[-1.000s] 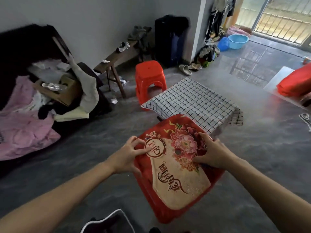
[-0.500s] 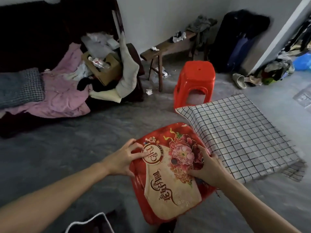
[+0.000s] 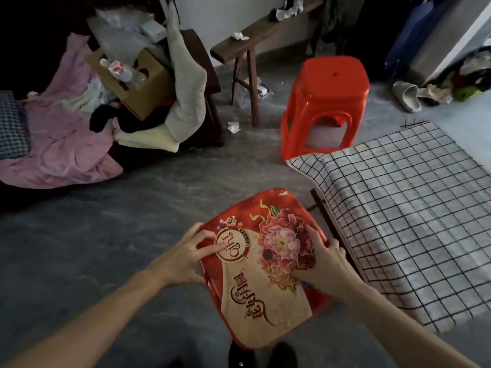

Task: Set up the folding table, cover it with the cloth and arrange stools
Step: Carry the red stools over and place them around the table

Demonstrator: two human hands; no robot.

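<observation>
Both hands on printed stool

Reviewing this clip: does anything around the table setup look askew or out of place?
Yes. The checked cloth sits unevenly on the table: its near-left corner droops while a dark table edge shows uncovered beside it. Crumpled tissue lies on the floor near the wooden bench. Both stools look intact.
</observation>
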